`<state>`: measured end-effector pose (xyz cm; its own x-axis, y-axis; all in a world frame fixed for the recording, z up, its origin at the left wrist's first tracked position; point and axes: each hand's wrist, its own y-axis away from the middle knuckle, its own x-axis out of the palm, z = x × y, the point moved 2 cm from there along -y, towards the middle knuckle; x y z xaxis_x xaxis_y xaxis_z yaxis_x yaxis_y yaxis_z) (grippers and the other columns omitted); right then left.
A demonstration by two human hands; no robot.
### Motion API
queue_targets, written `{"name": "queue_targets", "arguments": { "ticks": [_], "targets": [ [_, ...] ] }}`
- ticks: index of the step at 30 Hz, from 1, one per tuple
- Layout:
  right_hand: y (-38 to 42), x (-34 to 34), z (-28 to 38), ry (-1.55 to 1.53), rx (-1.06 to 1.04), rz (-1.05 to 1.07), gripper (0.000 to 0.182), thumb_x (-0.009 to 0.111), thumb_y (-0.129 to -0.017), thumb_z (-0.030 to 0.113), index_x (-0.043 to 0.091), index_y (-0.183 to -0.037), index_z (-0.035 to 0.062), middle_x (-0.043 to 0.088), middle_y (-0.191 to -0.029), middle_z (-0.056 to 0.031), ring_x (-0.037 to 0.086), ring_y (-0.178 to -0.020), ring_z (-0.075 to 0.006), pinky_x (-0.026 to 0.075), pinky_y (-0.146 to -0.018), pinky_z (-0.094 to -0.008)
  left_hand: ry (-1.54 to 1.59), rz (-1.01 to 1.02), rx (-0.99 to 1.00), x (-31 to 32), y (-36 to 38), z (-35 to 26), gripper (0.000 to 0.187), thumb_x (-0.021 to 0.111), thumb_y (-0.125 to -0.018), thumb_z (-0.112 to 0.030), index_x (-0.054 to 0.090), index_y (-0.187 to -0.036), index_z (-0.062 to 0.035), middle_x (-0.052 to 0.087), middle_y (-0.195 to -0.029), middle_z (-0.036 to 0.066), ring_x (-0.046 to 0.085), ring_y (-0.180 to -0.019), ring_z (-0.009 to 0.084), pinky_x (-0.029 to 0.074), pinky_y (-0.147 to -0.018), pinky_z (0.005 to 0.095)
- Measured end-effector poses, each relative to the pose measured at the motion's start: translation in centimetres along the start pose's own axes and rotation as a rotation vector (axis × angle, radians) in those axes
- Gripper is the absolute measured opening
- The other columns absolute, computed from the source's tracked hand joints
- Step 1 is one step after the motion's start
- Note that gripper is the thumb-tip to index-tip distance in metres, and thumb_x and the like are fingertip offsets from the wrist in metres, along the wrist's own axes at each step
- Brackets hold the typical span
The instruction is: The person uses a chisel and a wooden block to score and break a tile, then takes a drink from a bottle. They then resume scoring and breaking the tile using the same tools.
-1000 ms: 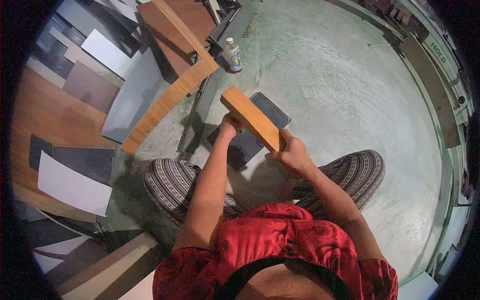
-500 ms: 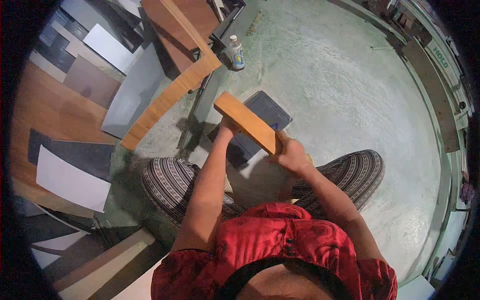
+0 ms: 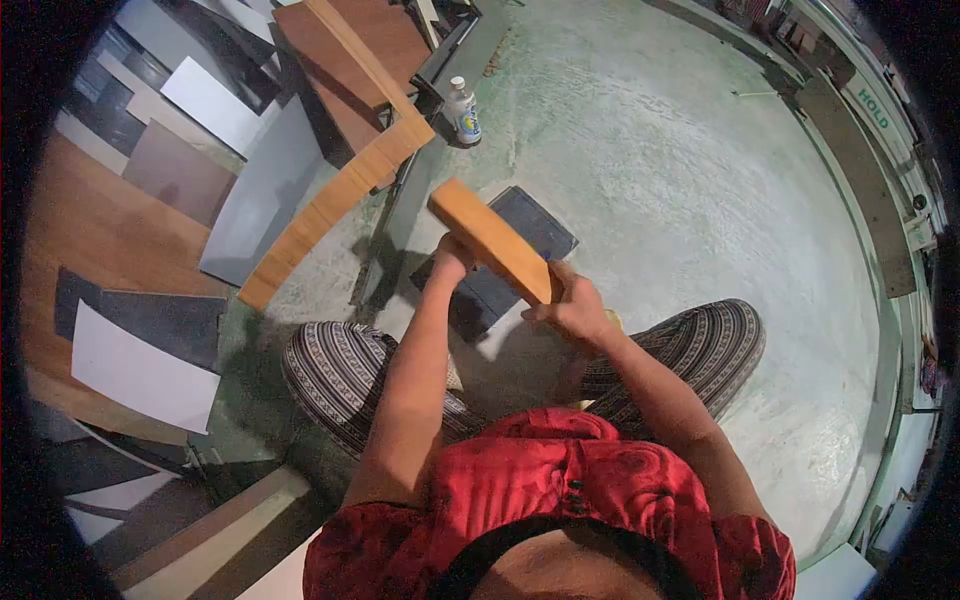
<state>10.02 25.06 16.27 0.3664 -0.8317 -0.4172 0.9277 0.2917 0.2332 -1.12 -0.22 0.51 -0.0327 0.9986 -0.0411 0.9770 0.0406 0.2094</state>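
Observation:
A yellow-brown wooden block [image 3: 495, 238], long and board-like, is held slantwise between my two hands above the floor. My left hand [image 3: 455, 257] grips it from below near its left side, with most of the fingers hidden beneath it. At the lower right end, my right hand [image 3: 578, 308] is wrapped around the block, thumb and fingers on opposite sides. Under the block, a dark flat rectangular slab [image 3: 540, 228] lies on the floor, partly covered from sight by the block and my left hand.
An L-shaped wood-grain strip [image 3: 340, 215] stands to the left, beside a brown panel [image 3: 365, 80]. A labelled plastic bottle [image 3: 464, 115] stands on the floor. Several boards, including a white sheet [image 3: 140, 365], lie at the left. A long plank [image 3: 860, 190] runs along the right.
The block in my hands has tilted slightly, showing more of its broad face. Both hands keep their hold. The surroundings have shifted a little in view.

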Motion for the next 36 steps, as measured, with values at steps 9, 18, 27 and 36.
{"name": "queue_targets", "arguments": {
  "ticks": [9, 18, 27, 36],
  "targets": [
    [-4.9, -3.2, -8.2, 0.028, 0.364, -0.429, 0.058, 0.076, -0.062, 0.026, 0.051, -0.104, -0.0051, 0.062, -0.094, -0.0192, 0.06, -0.09, -0.0292, 0.046, -0.077, -0.0375, -0.372, -0.057, -0.01, 2.6, 4.8, -8.4, 0.029, 0.078, -0.062, -0.019, 0.061, -0.082, -0.0066, 0.061, -0.077, 0.001, 0.057, -0.07, 0.012, 0.046, -0.066, 0.0284],
    [-5.0, -3.3, -18.7, 0.372, 0.761, -0.294, 0.056, 0.07, -0.069, 0.03, 0.045, -0.112, 0.0044, 0.061, -0.099, -0.0178, 0.059, -0.097, -0.031, 0.046, -0.081, -0.0409, -0.358, -0.075, -0.048, 2.4, 2.8, -5.5, 0.034, 0.079, -0.061, -0.023, 0.061, -0.085, -0.0072, 0.061, -0.077, 0.001, 0.056, -0.064, 0.0111, 0.046, -0.056, 0.0279],
    [-5.5, -0.9, -6.9, -0.315, 0.227, -0.102, 0.066, 0.056, -0.081, 0.053, 0.044, -0.126, 0.0068, 0.054, -0.11, -0.0159, 0.059, -0.09, -0.0288, 0.049, -0.073, -0.0395, -0.653, 0.159, 0.006, 7.2, 6.1, -7.5, 0.049, 0.079, -0.058, -0.03, 0.06, -0.097, -0.0061, 0.065, -0.094, 0.009, 0.062, -0.088, 0.022, 0.047, -0.078, 0.033],
    [-4.5, 0.2, -11.4, -0.734, 0.289, 0.19, 0.039, 0.068, -0.076, 0.033, 0.058, -0.103, 0.0072, 0.06, -0.075, -0.0058, 0.062, -0.067, -0.0201, 0.05, -0.052, -0.0313, -1.064, 0.282, 0.202, 11.0, 8.9, -7.6, 0.068, 0.074, -0.061, -0.023, 0.044, -0.12, -0.0077, 0.054, -0.112, 0.017, 0.053, -0.104, 0.0346, 0.043, -0.087, 0.0415]
  ]
}}
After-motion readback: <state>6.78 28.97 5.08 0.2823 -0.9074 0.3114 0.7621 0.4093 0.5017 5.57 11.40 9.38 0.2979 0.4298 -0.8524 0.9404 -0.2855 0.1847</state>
